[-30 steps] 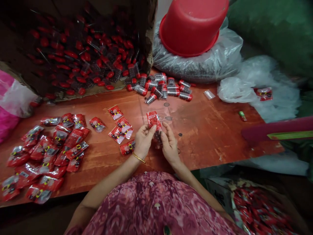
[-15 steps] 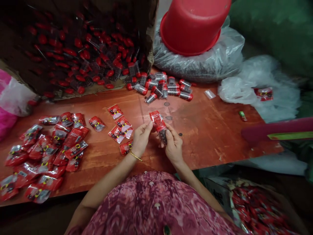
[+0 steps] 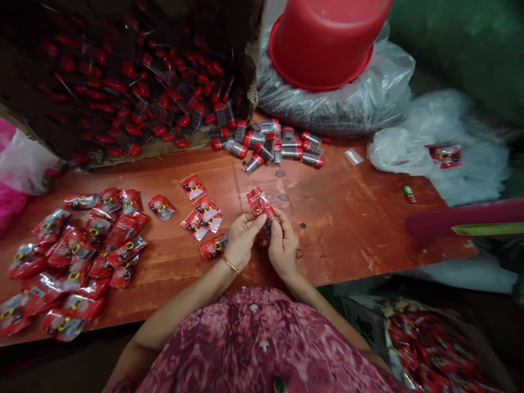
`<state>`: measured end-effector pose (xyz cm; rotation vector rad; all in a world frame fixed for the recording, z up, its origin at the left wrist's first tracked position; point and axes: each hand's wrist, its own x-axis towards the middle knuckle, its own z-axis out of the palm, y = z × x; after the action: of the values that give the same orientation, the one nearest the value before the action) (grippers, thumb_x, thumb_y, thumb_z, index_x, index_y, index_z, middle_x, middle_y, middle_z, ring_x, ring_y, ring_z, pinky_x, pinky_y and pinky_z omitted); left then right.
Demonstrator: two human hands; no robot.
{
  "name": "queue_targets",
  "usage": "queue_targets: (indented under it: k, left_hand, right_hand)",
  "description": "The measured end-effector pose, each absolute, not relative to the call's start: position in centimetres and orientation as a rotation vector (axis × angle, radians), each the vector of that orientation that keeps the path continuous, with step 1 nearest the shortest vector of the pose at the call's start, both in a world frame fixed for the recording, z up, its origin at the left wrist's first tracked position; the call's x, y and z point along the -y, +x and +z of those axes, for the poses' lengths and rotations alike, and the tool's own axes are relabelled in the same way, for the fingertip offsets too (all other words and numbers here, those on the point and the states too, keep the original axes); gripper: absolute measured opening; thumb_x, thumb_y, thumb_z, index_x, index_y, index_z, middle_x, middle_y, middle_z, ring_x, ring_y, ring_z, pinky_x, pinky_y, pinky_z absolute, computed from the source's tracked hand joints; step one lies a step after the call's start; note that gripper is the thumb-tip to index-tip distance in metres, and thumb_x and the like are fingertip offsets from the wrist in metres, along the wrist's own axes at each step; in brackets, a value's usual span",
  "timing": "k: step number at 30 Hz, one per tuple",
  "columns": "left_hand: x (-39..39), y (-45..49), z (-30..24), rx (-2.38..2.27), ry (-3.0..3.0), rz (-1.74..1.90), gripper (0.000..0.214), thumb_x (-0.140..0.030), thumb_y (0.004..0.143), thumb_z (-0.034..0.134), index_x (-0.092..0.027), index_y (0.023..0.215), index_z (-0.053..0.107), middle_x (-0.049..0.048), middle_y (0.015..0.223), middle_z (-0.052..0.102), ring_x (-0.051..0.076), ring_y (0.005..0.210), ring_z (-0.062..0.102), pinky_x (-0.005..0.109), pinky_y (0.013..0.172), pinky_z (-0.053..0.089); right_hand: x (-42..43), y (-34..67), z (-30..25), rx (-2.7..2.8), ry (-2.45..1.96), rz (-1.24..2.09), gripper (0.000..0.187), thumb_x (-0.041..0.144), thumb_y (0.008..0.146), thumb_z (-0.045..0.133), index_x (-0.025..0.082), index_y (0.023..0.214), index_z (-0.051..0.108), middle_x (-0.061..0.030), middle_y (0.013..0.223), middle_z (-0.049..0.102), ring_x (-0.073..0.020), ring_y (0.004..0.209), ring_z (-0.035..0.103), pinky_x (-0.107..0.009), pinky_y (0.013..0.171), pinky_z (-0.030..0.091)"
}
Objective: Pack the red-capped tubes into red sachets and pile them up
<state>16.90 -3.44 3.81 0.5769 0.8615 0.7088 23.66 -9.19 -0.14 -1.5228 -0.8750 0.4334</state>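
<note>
Between both hands, above the middle of the table, is a red printed packet (image 3: 256, 200) with clear film and something dark in its lower part. My left hand (image 3: 242, 237) grips its left side, thumb across the front. My right hand (image 3: 282, 243) pinches the right edge, its fingers partly covering the contents. Left of my hands, several flat red printed packets (image 3: 207, 207) lie in a loose cluster. One red packet (image 3: 213, 246) rests right beside my left wrist. Small clear tubes with red caps (image 3: 270, 143) are heaped beyond my hands.
A cardboard box (image 3: 251, 60) on its side holds many red-capped tubes. Filled red packets (image 3: 77, 256) pile up at the left. A red tub (image 3: 327, 43) sits upturned on a plastic sack (image 3: 327, 112). At lower right, a box holds more red packets (image 3: 438, 349).
Both hands have drawn closer together around the packet. The left has shifted right and its thumb now crosses the packet, while the right has moved slightly left.
</note>
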Motion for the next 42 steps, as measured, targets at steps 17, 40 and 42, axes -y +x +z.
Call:
queue_targets:
  k: [17,40,42]
  left_hand:
    - [2.9,16.6,3.6,-0.874,0.719,0.625,0.04,-0.049,0.055,0.075,-0.014,0.067,0.06,-0.0055,0.048,0.049,0.004,0.038,0.037,0.018,0.034,0.027]
    - [3.3,16.5,3.1,-0.888,0.791,0.667,0.033,-0.046,0.064,0.07,-0.014,0.068,0.065,-0.0028,0.053,0.055,0.007,0.047,0.045,0.02,0.045,0.035]
    - [3.6,16.5,3.0,-0.897,0.853,0.713,0.034,-0.048,0.067,0.067,-0.014,0.073,0.066,-0.0015,0.06,0.059,0.009,0.052,0.049,0.021,0.05,0.038]
  right_hand:
    - [8.4,23.4,1.1,0.58,-1.222,0.934,0.022,0.043,0.084,0.05,0.026,0.096,0.041,0.0068,0.066,0.05,-0.0069,0.044,0.046,-0.019,0.039,0.041]
    - [8.4,23.3,0.7,0.751,-1.298,0.77,0.017,0.038,0.087,0.045,0.024,0.095,0.042,0.0035,0.072,0.052,-0.0093,0.056,0.052,-0.022,0.051,0.044]
    - [8.2,23.1,0.7,0.728,-1.325,0.702,0.016,0.039,0.088,0.044,0.023,0.093,0.043,0.0034,0.072,0.051,-0.0094,0.058,0.052,-0.021,0.053,0.044]
